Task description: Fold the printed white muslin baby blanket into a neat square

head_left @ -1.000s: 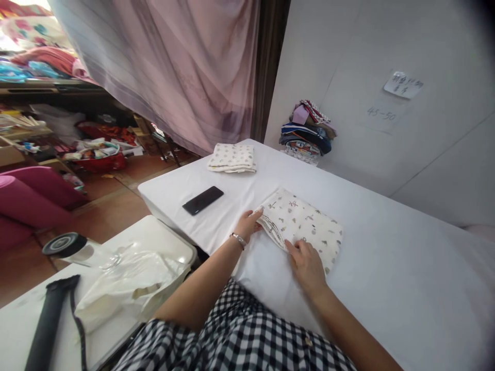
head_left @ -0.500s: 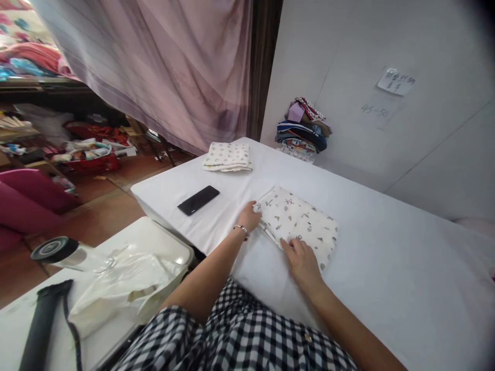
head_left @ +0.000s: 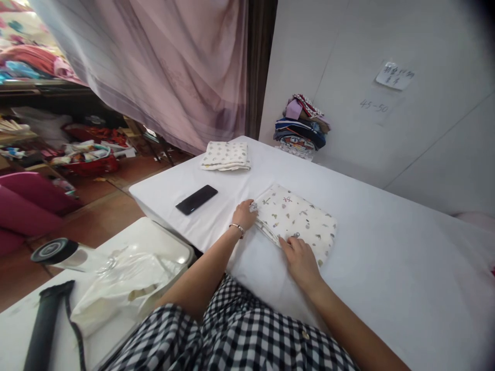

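Note:
A folded cream cloth with small printed figures (head_left: pixel 297 219) lies on the white table (head_left: pixel 386 268). My left hand (head_left: pixel 245 214), with a bracelet at the wrist, pinches the cloth's left corner. My right hand (head_left: pixel 299 257) lies on the cloth's near edge, fingers curled down onto it. A second folded dotted cloth (head_left: pixel 226 155) sits at the table's far left corner. A black phone (head_left: pixel 196 199) lies flat to the left of my left hand.
A pile of folded colourful clothes (head_left: pixel 299 129) stands against the wall at the back. At lower left a white side table (head_left: pixel 150 242) holds a plastic bag (head_left: pixel 124 286), a clear bottle with a black lid (head_left: pixel 58 252) and a black tube (head_left: pixel 42 324). A pink curtain (head_left: pixel 162 62) hangs behind.
My left hand has slid a little along the cloth's left corner and now pinches it. My right hand stays on the near edge. The camera has shifted slightly.

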{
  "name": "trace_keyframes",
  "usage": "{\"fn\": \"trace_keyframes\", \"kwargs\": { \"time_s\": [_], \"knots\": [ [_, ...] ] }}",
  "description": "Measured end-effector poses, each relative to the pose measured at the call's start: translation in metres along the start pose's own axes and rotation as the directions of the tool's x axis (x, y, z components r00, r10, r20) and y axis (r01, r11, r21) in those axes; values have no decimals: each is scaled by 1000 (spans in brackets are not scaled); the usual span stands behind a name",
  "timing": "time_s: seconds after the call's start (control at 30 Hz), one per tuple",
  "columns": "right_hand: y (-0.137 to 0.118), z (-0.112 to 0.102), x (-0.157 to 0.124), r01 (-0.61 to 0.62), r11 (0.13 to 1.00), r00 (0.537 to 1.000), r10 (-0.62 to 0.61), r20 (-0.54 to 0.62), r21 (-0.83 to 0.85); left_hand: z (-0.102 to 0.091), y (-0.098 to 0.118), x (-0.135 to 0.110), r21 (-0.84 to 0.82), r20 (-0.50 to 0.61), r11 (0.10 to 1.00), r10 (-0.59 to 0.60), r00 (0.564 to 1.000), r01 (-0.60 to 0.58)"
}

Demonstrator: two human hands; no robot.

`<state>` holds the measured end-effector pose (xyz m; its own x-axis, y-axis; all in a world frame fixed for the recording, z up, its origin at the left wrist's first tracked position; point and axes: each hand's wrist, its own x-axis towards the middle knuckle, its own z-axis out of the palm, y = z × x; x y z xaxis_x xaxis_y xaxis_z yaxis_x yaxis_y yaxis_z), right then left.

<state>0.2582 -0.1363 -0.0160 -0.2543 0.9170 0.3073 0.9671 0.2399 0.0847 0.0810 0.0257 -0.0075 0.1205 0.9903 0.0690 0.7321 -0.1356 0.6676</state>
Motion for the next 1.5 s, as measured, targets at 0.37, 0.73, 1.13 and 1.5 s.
{"fn": "trace_keyframes", "kwargs": {
  "time_s": [0.37, 0.73, 1.13, 1.5],
  "knots": [
    [-2, -1, -8, 1, 999, 1000, 0, -3, 45, 28, 12, -39, 340, 87, 764, 556, 827, -549],
    [27, -2, -78, 107, 959, 991, -80, -112, 264, 30, 5, -34, 346, 98, 761, 552, 828, -549],
    [126, 0, -35, -602, 46, 481, 818, 315, 797, 7, 1, -41, 239, 262, 660, 662, 702, -712],
    [184, 17, 12, -651, 141, 615, 674, 409, 746, 12, 9, -35, 290, 251, 620, 686, 683, -729]
  ]
}}
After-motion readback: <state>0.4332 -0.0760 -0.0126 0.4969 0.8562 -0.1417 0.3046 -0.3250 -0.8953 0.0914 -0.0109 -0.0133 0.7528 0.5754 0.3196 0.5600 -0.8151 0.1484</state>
